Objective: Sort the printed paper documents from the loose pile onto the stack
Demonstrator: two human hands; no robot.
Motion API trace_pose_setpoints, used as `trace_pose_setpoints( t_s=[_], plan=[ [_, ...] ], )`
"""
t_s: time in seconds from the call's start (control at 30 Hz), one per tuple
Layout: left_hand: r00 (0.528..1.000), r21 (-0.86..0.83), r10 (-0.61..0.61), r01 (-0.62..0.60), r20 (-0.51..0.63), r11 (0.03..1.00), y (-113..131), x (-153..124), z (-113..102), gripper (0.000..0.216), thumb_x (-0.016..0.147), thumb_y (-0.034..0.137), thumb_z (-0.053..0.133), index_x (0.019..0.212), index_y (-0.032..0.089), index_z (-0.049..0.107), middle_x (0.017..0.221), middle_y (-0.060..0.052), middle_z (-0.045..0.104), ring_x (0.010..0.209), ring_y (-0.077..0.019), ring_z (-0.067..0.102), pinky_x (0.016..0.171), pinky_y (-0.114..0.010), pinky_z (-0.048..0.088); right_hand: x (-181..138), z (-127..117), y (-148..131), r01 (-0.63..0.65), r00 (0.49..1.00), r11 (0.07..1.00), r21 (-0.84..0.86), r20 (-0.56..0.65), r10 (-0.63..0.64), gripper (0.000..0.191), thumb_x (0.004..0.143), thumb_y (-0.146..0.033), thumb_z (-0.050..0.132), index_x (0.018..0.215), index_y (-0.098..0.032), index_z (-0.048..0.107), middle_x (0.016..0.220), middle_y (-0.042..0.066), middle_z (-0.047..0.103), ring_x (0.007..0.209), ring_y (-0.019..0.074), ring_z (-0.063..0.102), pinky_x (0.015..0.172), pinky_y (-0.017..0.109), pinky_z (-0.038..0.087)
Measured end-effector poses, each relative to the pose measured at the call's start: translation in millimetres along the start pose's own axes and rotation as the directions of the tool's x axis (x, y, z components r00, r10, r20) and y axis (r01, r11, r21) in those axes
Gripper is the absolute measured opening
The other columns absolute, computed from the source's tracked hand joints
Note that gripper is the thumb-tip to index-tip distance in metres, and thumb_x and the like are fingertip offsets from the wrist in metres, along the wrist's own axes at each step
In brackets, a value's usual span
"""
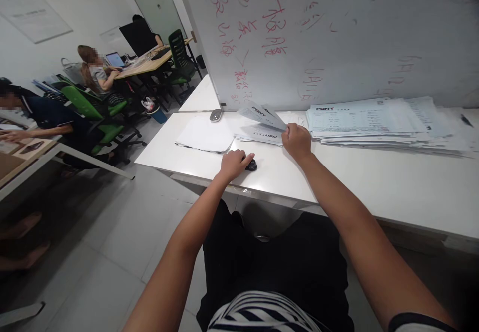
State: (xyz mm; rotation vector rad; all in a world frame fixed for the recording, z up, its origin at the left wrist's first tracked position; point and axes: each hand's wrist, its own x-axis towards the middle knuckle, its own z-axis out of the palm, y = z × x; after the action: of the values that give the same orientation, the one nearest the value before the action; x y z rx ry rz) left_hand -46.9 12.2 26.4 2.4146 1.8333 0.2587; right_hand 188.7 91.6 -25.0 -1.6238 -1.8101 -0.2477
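Observation:
My right hand (297,140) pinches the right edge of a printed sheet (260,115). This sheet is lifted and bent, with "PGNY" lettering near its top, and more printed paper lies flat beneath it. My left hand (234,165) rests near the front edge of the white table, closed around a small rounded black object (253,165); most of that object is hidden, so its kind is unclear. Beyond my left hand lies a stack of blank-looking white paper (205,133). To the right of my right hand is a thick, uneven pile of printed forms (348,120).
A grey and white computer mouse (215,115) sits at the table's back edge. Behind the table (392,182) stands a whiteboard (337,38) with red writing. At left, people sit at desks with green chairs (108,117); a blue bin (157,114) stands on the floor.

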Motion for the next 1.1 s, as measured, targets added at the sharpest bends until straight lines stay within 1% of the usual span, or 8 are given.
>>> trace_pose_setpoints(
  t_s=[0.17, 0.3, 0.37, 0.57, 0.67, 0.83, 0.93, 1.1],
  plan=[
    [0.999, 0.006, -0.038, 0.038, -0.028, 0.999, 2.0, -0.4, 1.7, 0.059, 0.092, 0.06, 0.023, 0.07, 0.019, 0.06, 0.077, -0.007, 0.064, 0.076, -0.0208, 0.056, 0.063, -0.032, 0.029, -2.2, -33.6, -9.0, -0.043, 0.992, 0.986, 0.16, -0.107, 0.06, 0.037, 0.092, -0.025, 0.027, 0.116, -0.014, 0.053, 0.109, 0.015, 0.065, 0.1, 0.0281, 0.059, 0.088, 0.04, 0.041],
    [0.997, 0.009, -0.048, 0.049, -0.059, 0.999, 3.0, -3.5, 2.7, 0.058, 0.092, 0.059, 0.025, 0.075, 0.018, 0.063, 0.08, -0.007, 0.065, 0.08, -0.0203, 0.057, 0.067, -0.031, 0.031, -15.9, -83.7, -20.5, -0.065, 0.983, 0.97, 0.234, -0.155, 0.103, 0.037, 0.096, -0.032, 0.024, 0.116, -0.018, 0.052, 0.095, 0.01, 0.068, 0.081, 0.0233, 0.064, 0.07, 0.033, 0.045],
    [0.995, 0.014, -0.046, 0.047, -0.084, 0.999, 3.5, -5.6, 4.9, 0.056, 0.092, 0.059, 0.027, 0.078, 0.019, 0.063, 0.083, -0.007, 0.065, 0.084, -0.0208, 0.057, 0.069, -0.031, 0.032, -27.8, -111.5, -22.0, -0.037, 0.984, 0.972, 0.233, -0.159, 0.075, 0.036, 0.096, -0.034, 0.026, 0.115, -0.02, 0.054, 0.091, 0.007, 0.069, 0.077, 0.0213, 0.064, 0.068, 0.03, 0.046],
    [0.973, -0.048, -0.086, 0.077, -0.214, 0.996, 3.5, -8.5, 13.9, 0.044, 0.09, 0.056, 0.038, 0.099, 0.021, 0.063, 0.104, -0.01, 0.065, 0.104, -0.0271, 0.054, 0.086, -0.039, 0.033, -54.9, -172.4, -5.0, 0.097, 0.995, 0.98, 0.175, -0.019, -0.095, 0.033, 0.094, -0.03, 0.036, 0.111, -0.023, 0.063, 0.106, 0.005, 0.071, 0.092, 0.022, 0.067, 0.078, 0.031, 0.049],
    [0.95, -0.156, -0.042, -0.007, -0.309, 0.988, 1.9, -13.6, 11.1, 0.044, 0.085, 0.054, 0.05, 0.114, 0.022, 0.056, 0.118, -0.01, 0.061, 0.115, -0.0275, 0.05, 0.098, -0.041, 0.031, -60.3, -187.4, 4.8, 0.135, 0.988, 0.98, 0.144, 0.06, -0.145, 0.032, 0.092, -0.029, 0.039, 0.111, -0.024, 0.065, 0.11, 0.004, 0.07, 0.096, 0.023, 0.067, 0.081, 0.033, 0.05],
    [0.9, -0.376, 0.053, -0.233, -0.432, 0.897, 14.5, -41.7, -5.1, 0.067, 0.072, 0.05, 0.07, 0.128, 0.023, 0.044, 0.131, -0.01, 0.053, 0.124, -0.0254, 0.046, 0.104, -0.039, 0.034, -69.2, -197.9, 13.5, 0.191, 0.977, 0.977, 0.096, 0.081, -0.199, 0.032, 0.092, -0.028, 0.042, 0.11, -0.023, 0.067, 0.108, 0.004, 0.071, 0.096, 0.0231, 0.067, 0.08, 0.034, 0.051],
    [0.907, -0.519, 0.074, -0.303, -0.415, 0.799, 34.8, -60.2, -17.7, 0.055, 0.078, 0.047, 0.064, 0.126, 0.025, 0.046, 0.126, -0.008, 0.057, 0.119, -0.0222, 0.052, 0.1, -0.037, 0.041, -73.6, -199.0, 15.4, 0.2, 0.972, 0.974, 0.11, 0.103, -0.211, 0.031, 0.091, -0.028, 0.043, 0.111, -0.024, 0.067, 0.11, 0.003, 0.071, 0.099, 0.0224, 0.067, 0.083, 0.035, 0.051],
    [0.907, -0.682, -0.017, -0.303, -0.42, 0.666, 62.2, -71.2, -40.9, 0.032, 0.086, 0.044, 0.056, 0.11, 0.025, 0.058, 0.111, -0.004, 0.065, 0.101, -0.0167, 0.06, 0.09, -0.032, 0.049, -75.9, -199.9, 11.4, 0.251, 0.953, 0.961, 0.111, 0.145, -0.266, 0.031, 0.092, -0.026, 0.042, 0.112, -0.025, 0.065, 0.109, 0.002, 0.071, 0.097, 0.0213, 0.067, 0.082, 0.033, 0.05]
  ],
)
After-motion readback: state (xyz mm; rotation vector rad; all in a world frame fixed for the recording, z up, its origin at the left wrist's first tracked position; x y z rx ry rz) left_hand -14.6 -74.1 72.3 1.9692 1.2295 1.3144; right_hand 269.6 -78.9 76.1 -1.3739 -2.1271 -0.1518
